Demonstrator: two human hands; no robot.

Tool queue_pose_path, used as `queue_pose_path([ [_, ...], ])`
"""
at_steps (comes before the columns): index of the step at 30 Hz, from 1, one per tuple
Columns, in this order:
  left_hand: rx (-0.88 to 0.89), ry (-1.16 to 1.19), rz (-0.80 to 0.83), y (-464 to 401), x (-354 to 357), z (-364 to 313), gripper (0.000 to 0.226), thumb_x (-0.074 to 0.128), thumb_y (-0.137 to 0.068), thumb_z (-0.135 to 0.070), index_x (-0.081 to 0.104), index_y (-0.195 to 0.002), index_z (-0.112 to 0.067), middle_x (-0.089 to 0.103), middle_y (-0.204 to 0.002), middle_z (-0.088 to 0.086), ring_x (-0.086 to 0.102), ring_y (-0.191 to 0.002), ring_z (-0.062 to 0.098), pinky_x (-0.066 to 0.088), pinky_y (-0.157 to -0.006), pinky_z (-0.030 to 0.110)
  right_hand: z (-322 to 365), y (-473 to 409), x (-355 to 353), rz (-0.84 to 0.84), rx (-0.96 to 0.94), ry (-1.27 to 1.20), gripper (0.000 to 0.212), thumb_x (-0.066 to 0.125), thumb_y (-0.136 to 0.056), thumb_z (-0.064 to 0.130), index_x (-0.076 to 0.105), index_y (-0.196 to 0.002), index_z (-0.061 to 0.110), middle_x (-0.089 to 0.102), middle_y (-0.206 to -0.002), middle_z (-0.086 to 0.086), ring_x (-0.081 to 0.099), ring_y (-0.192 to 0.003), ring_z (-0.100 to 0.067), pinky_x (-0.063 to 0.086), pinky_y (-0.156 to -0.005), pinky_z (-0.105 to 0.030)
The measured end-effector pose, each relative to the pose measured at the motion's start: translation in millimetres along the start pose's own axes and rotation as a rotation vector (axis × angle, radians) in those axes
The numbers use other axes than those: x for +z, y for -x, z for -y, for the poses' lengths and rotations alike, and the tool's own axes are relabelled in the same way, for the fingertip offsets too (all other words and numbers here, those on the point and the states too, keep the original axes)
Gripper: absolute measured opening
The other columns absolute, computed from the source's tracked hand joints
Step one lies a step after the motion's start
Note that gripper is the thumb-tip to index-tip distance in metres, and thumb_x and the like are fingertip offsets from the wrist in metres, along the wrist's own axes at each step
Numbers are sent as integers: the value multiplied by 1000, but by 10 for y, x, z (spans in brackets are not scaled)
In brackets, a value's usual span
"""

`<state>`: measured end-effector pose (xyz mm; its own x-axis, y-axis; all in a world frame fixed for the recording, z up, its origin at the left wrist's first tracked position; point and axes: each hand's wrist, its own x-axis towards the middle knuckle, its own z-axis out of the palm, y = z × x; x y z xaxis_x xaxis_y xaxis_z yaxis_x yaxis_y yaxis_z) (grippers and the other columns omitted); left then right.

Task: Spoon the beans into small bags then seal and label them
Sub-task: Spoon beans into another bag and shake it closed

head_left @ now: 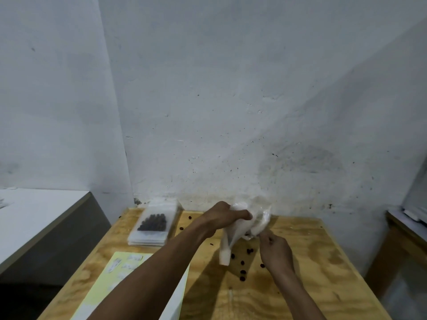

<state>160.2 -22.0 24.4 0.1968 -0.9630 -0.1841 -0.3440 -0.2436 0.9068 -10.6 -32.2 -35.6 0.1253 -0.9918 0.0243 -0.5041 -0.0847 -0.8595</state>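
Left hand: the left hand (225,214) reached across the worktop (312,255), its grip clamped round the gathered top of a large clear plastic bag (240,227), thumb lying along the plastic.
Right hand: the right hand (276,249) sat just right of the bag, fingers curled and pinching at the bag's lower right edge; what lay between the fingertips could not be made out.
Bag: held up off the worktop near the back wall (231,88), crumpled, with a narrow white corner hanging down toward the wood.
Beans: loose dark red beans (242,271) lay scattered on the worktop under and beside the bag, with a few more apart toward the far edge.
Small bags: a stack of flat clear small bags (153,227) lay at the far left corner of the worktop, the top one holding a dark cluster of beans.
Labels: a pale yellow label sheet (120,271) with white stickers lay at the near left, partly hidden by the left forearm.
Surroundings: a white-topped surface (34,215) stood to the left, apart from the worktop.
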Motion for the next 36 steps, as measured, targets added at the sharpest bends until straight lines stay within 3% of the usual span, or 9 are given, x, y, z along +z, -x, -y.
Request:
queue_pose_path([
  [5,-19,148,122,91,-118,42,37,78,-84,-35,75,-99,-1,78,-97,6,74,-91,22,56,-76,28,26,13,5,47,97,-187,40,46,-100,24,48,-62,12,41,-52,-2,38,-47,-18,31,-52,-29],
  [9,38,9,133,147,-331,56,33,75,-85,-35,62,-66,-12,59,-58,-6,54,-53,9,40,-59,23,73,-12,-74,45,125,-225,40,45,-100,29,43,-64,13,35,-54,-3,28,-44,-16,23,-46,-23],
  [11,75,-120,128,164,-466,63,31,76,-82,-39,69,-75,-10,64,-70,1,57,-63,15,42,-68,29,92,-28,-152,33,111,-222,39,45,-100,27,41,-64,15,33,-54,-3,26,-43,-15,21,-48,-24],
  [14,96,-254,166,224,-606,75,29,74,-87,-29,75,-112,-14,76,-105,-2,69,-87,8,48,-75,19,120,-45,-300,22,81,-235,37,47,-99,26,41,-64,15,30,-56,-3,25,-44,-15,21,-50,-25],
  [20,120,-341,214,276,-675,176,54,78,-85,-29,59,-135,-20,64,-122,-11,59,-112,13,44,-83,16,379,-51,-674,-41,-14,-180,40,50,-98,25,37,-61,15,32,-53,-4,25,-37,-14,17,-40,-20],
  [26,149,-249,171,263,-650,215,52,81,-81,-30,66,-129,-19,70,-125,-2,63,-114,16,48,-97,27,862,-9,-833,40,-303,2,37,53,-93,25,38,-60,15,32,-59,-8,29,-50,-17,22,-52,-30],
  [29,164,-218,175,253,-652,221,53,81,-79,-37,67,-127,-19,71,-122,1,64,-109,16,49,-91,26,1005,22,-740,55,-441,158,39,55,-89,23,37,-57,12,29,-55,-5,24,-47,-11,20,-47,-27],
  [33,134,-99,176,227,-722,301,42,78,-81,-31,71,-120,-18,75,-113,-2,69,-104,17,50,-86,25,981,-71,-750,-84,-425,141,43,57,-92,24,47,-57,1,43,-57,-19,35,-51,-16,25,-50,-32],
  [36,120,89,170,223,-760,345,37,78,-75,-32,74,-104,-10,76,-97,3,70,-91,21,52,-80,31,830,-91,-641,-94,-401,194,43,58,-91,25,42,-54,11,37,-52,-9,33,-50,-18,24,-51,-33],
])
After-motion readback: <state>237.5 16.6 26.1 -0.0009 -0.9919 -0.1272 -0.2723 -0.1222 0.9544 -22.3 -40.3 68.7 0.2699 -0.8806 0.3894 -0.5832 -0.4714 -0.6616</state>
